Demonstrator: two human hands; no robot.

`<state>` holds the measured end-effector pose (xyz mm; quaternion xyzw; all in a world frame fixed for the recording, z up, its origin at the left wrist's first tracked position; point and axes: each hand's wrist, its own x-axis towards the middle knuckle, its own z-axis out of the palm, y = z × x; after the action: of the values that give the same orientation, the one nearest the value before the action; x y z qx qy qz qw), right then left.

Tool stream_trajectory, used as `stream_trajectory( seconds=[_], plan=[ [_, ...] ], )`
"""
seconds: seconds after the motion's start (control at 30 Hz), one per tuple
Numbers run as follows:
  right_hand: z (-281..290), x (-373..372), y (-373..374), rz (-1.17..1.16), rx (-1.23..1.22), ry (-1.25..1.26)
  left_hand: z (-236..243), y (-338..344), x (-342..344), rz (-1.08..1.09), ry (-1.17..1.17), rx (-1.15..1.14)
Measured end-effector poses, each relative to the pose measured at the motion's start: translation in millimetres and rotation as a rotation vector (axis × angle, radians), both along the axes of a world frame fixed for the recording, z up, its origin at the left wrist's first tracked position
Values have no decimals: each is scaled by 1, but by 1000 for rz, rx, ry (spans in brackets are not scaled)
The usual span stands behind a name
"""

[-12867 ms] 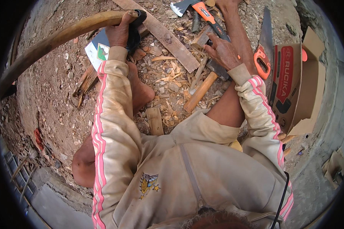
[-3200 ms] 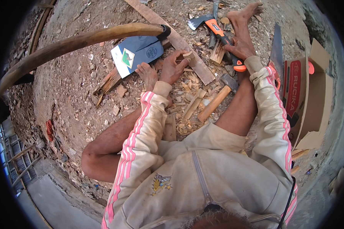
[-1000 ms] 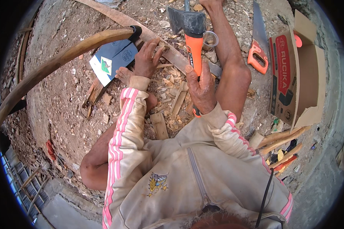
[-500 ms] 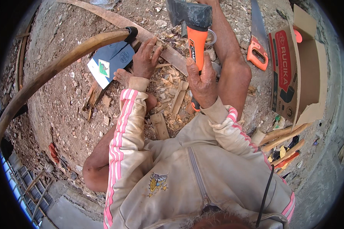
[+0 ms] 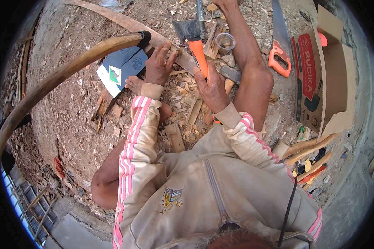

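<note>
My right hand point(image 5: 212, 87) grips a hatchet with an orange-and-black handle point(image 5: 198, 56), its dark head point(image 5: 184, 29) angled up-left above the ground. My left hand point(image 5: 158, 64) pinches a small wooden piece point(image 5: 173, 49) on a long flat plank point(image 5: 124, 20). Left of it lies a large dark-blue blade with a white edge point(image 5: 114, 72), with a curved wooden handle point(image 5: 70, 62) crossing above it toward the left. Wood chips point(image 5: 186, 91) and offcuts point(image 5: 175, 137) cover the ground between my legs. A hammer head point(image 5: 230, 74) lies partly hidden beside my right hand.
A handsaw point(image 5: 280, 58) lies right of my bent right leg. An open cardboard box point(image 5: 336, 95) stands at the right, above several wooden handles point(image 5: 309, 147). A clear cup point(image 5: 225, 41) and a metal bar point(image 5: 200, 14) are at the top middle. A metal grid point(image 5: 31, 203) shows lower left.
Since earlier, my right hand has lifted the hatchet from the ground. In the last half second its head moved down-left, uncovering the cup. My left hand left the curved handle for the plank.
</note>
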<state>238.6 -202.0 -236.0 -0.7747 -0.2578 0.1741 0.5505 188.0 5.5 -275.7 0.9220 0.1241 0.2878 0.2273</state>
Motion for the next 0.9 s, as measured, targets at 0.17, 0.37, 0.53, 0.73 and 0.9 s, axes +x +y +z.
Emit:
stream_trajectory(
  seconds=[0.17,0.37,0.53,0.73,0.9],
  plan=[
    [-24,10,-1,63,-124,50,3,0,-2,8,0,-21],
    [38,6,9,-73,89,-9,-6,2,-7,35,11,-8],
    [-44,10,-1,37,-136,83,-4,2,-3,22,-23,7],
    [18,8,6,-66,61,15,-12,4,-9,54,-27,-84],
    [-46,0,4,14,-156,85,-8,2,-7,52,-9,-102]
  ],
)
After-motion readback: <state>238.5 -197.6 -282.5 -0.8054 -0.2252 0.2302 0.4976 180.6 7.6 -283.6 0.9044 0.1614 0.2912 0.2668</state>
